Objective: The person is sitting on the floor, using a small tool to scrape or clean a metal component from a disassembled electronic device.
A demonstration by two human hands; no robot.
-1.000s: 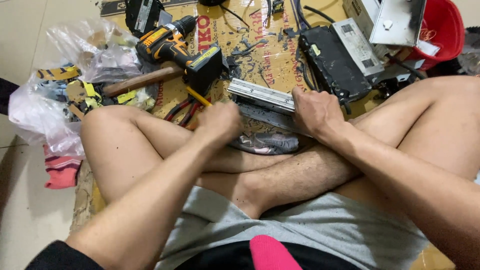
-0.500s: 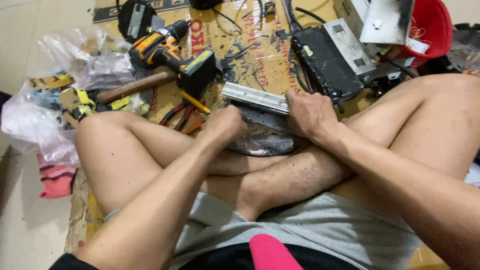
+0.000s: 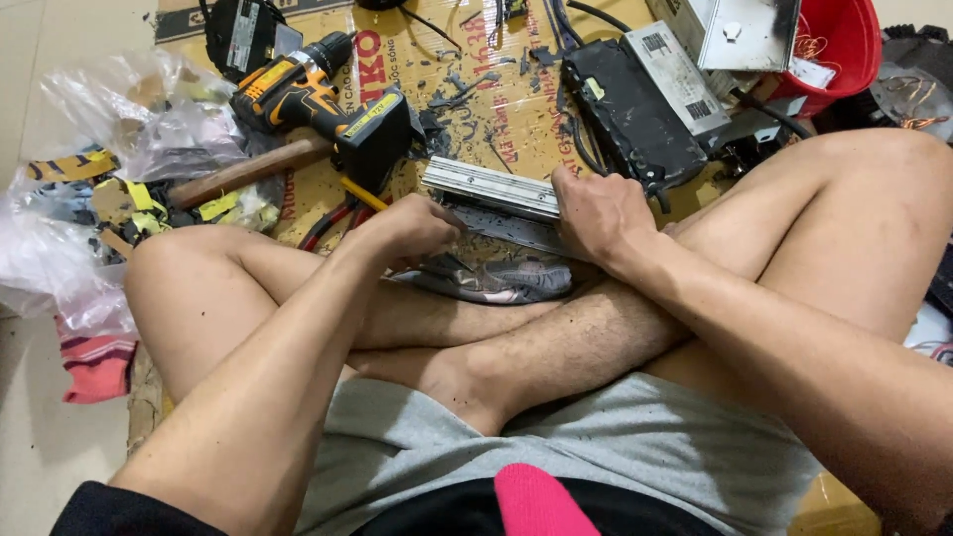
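Hands [image 3: 412, 230] [image 3: 596, 213] grip metal bar's [image 3: 491, 187] opposite ends.

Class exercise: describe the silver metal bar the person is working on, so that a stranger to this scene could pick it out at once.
Start at the cardboard sheet on the floor, before the crossed legs. Between the left hand and right hand lies the metal bar, the right hand gripping its end. It is long, silver and ridged, unlike the yellow-and-black drill and the black box nearby.

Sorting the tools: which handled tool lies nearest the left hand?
The yellow-handled tool, just beyond the left hand; the wooden-handled hammer and cordless drill lie farther off.
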